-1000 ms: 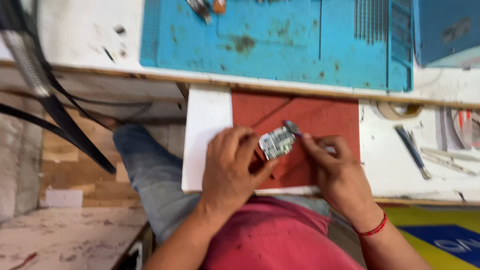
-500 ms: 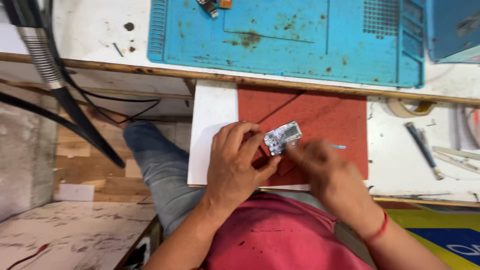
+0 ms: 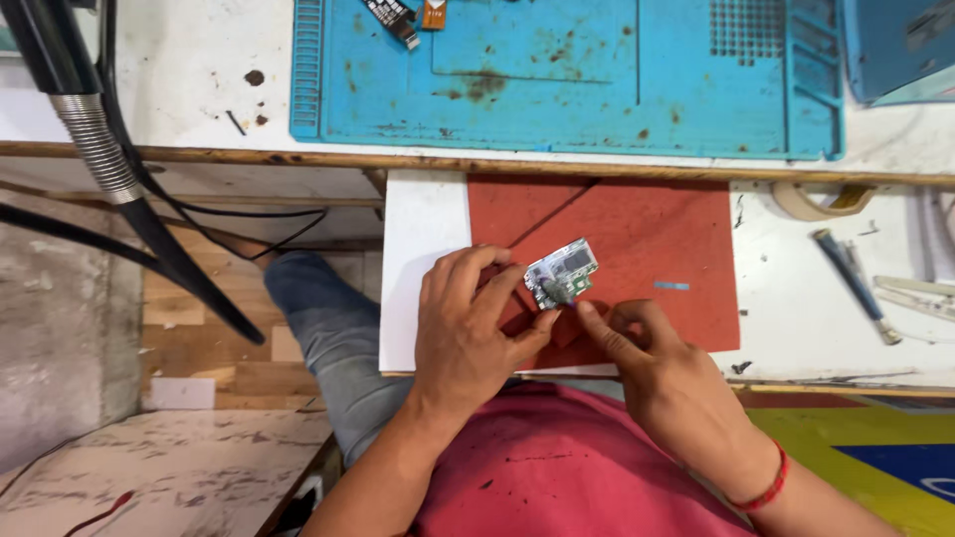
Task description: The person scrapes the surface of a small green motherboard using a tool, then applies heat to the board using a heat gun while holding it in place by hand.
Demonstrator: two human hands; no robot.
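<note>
Red mat (image 3: 647,229) underlies left hand (image 3: 468,328) and right hand (image 3: 667,378) pinching circuit board (image 3: 562,271).

Single head cam – looks almost straight down from above the person's own torso, top of frame pointing away from the body. Close range: both forearms enter from the bottom edge, left hand (image 3: 468,323) and right hand (image 3: 662,373) sit near centre over the red mat (image 3: 637,229). Blue mat (image 3: 597,80) fills the far top, floor shows at left – no second view to overlap.
</note>
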